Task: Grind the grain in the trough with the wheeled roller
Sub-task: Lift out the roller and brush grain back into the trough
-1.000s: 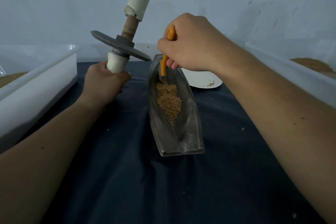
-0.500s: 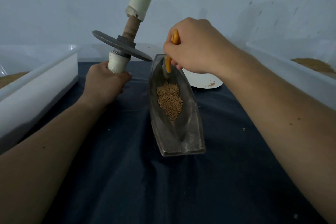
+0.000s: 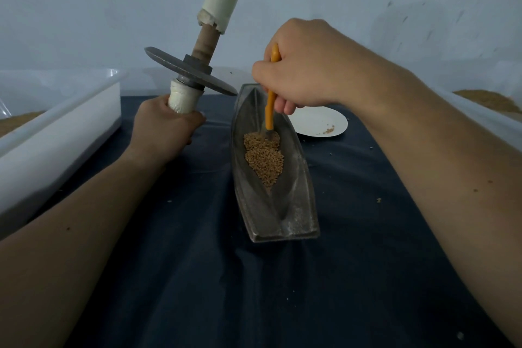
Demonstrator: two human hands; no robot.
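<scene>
The boat-shaped grey metal trough [image 3: 282, 206] sits lengthwise on the dark-blue-clothed bench [image 3: 197, 277], with a small heap of tan grain [image 3: 264, 161] in its far half. The wheeled roller [image 3: 192, 70], a grey metal disc on a shaft with cream-wrapped handles, isn't in the trough. The left hand [image 3: 166, 124] is wrapped round its lower handle and holds it tilted in the air to the trough's left. The roller's top end is cut off by the frame.

The right hand [image 3: 302, 70] is clenched round a thin orange-handled tool [image 3: 270, 110] whose tip touches the grain's far edge, though its head is too dark to make out. A white round plate [image 3: 319, 124] peeks out behind the trough. A white plastic tub [image 3: 56, 133] at the left and a second white tub [image 3: 485, 124] at the right are both cropped.
</scene>
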